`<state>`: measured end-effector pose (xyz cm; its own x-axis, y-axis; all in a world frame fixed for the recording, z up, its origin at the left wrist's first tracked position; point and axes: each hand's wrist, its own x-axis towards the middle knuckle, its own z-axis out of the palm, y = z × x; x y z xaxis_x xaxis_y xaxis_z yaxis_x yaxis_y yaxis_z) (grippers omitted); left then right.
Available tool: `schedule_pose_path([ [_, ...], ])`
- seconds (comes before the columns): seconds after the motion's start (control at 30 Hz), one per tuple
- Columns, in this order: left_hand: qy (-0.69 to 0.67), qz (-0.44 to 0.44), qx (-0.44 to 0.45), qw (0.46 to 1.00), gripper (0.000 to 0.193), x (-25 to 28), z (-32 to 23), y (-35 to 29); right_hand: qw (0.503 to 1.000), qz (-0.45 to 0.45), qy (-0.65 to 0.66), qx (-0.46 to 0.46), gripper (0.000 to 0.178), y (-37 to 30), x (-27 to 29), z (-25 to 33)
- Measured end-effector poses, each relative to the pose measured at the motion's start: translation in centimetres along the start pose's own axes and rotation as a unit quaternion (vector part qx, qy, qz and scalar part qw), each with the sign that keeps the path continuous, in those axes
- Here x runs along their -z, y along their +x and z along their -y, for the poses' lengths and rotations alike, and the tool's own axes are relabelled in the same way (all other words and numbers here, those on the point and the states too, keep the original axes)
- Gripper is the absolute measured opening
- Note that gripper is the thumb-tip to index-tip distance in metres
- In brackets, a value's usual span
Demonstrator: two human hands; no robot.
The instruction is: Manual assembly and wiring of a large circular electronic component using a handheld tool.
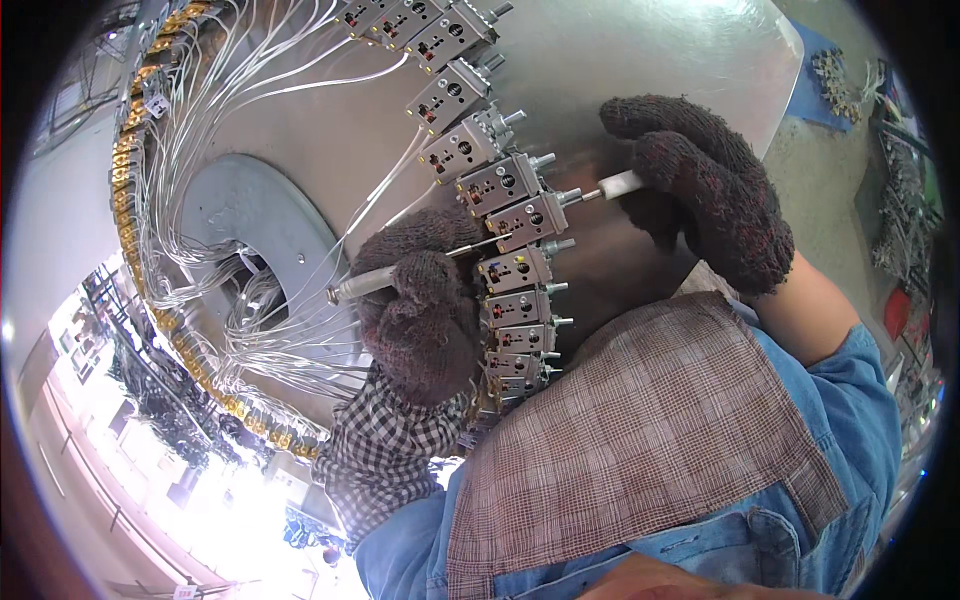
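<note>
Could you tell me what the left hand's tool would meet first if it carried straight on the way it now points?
Most likely the grey block in the curved row: the thin tool in the left hand already points at its face, though depth is unclear.

steel panel (640, 60) carrying grey modules (500, 185)

No packages, signs or screens show. The only labels are small pale rectangular face plates (497, 184) with dark and red marks, one on each grey block in the curved row that runs between the two gloved hands. One such plate (512, 271) sits just right of the left hand (420, 320); another (527, 218) lies left of the right hand (700, 185). A tiny white tag (156, 104) hangs among the wires, far up-left of the left hand.
</note>
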<state>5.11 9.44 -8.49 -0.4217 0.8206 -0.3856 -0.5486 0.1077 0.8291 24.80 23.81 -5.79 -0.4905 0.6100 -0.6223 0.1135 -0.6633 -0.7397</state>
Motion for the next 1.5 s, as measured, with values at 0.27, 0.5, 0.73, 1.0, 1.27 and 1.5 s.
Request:
schedule_pose_path([
  [0.27, -0.119, 0.142, 0.047, 0.982, 0.033, -2.5, -2.1, 0.1, 0.997, 0.006, -0.021, 0.072, 0.038, -0.1, 0.5, -0.7],
  [0.5, -0.179, 0.139, 0.038, 0.973, 0.038, -1.7, -1.2, -0.9, 0.984, 0.019, -0.085, 0.154, 0.041, -1.8, 1.1, -2.3],
  [0.73, -0.130, 0.109, 0.080, 0.982, 0.052, -1.2, -0.7, -1.4, 0.988, 0.028, -0.077, 0.130, 0.040, -2.2, -0.6, -2.2],
  [1.0, -0.159, 0.140, 0.120, 0.970, 0.035, 0.2, 0.3, -1.0, 0.974, 0.061, -0.095, 0.197, 0.040, -1.5, -0.1, -2.8],
  [1.27, -0.136, 0.122, 0.131, 0.974, 0.037, -0.7, -0.5, -1.1, 0.979, 0.064, -0.116, 0.157, 0.035, -1.4, 0.0, -2.0],
  [1.5, -0.182, 0.133, 0.110, 0.968, 0.046, 0.3, 0.0, -1.4, 0.860, 0.053, -0.351, 0.366, 0.029, -0.9, 0.5, -2.1],
])
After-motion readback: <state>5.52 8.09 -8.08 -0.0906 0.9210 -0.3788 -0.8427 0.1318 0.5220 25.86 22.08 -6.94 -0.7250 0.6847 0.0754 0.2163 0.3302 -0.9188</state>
